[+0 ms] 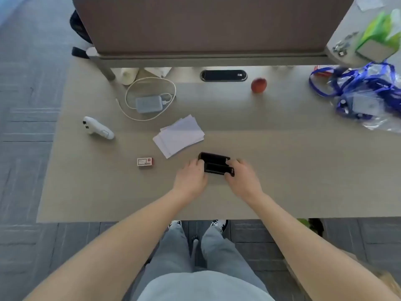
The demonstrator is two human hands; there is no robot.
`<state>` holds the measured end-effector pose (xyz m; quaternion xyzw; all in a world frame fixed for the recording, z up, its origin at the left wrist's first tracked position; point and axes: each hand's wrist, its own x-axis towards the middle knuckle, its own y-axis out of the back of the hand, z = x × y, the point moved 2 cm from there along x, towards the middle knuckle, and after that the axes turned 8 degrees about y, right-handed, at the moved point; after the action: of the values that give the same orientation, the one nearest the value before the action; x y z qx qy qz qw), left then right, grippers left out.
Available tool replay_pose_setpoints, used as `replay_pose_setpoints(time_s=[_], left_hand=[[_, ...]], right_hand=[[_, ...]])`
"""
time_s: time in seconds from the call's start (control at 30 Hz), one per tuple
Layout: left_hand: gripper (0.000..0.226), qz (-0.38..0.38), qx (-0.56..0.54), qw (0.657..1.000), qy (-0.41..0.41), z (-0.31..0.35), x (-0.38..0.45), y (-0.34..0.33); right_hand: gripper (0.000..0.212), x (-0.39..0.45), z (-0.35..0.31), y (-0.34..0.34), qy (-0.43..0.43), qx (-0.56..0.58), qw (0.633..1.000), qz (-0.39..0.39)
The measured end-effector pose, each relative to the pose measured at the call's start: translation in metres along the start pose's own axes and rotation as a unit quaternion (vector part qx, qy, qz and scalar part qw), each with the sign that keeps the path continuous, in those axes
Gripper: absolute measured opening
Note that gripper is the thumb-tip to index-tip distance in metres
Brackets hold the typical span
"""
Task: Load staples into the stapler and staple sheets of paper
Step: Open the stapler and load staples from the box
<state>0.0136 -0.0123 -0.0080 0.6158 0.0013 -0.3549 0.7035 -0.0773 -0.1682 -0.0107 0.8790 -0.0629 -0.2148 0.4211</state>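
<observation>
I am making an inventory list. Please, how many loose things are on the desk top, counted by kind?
Stapler, held by left hand and right hand: 1
Paper stack: 1
Staple box: 1
White controller: 1
Power bank with cable: 1
Apple: 1
Plastic bag: 1
Total: 7

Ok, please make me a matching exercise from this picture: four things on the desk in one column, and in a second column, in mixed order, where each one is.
Things:
1. stapler
2. staple box
3. sheets of paper
4. apple

Places:
A. far side of the desk, near the black cable port
B. held between the left hand and right hand
C. alone on the desk, left of the hands
D. loose stack just beyond the stapler

Pairs: 1-B, 2-C, 3-D, 4-A
</observation>
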Motion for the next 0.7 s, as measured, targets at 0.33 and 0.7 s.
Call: replay_pose_setpoints(time_s=[0.33, 0.7], left_hand=[[0.053, -0.047, -0.061, 0.997, 0.017, -0.002, 0.019, -0.029], [0.021, -0.041, -0.101, 0.994, 0.0, -0.007, 0.028, -0.036]], right_hand=[[0.037, 0.023, -0.001, -0.015, 0.057, -0.119, 0.991, -0.003], [0.034, 0.024, 0.003, -0.026, 0.068, -0.114, 0.99, -0.043]])
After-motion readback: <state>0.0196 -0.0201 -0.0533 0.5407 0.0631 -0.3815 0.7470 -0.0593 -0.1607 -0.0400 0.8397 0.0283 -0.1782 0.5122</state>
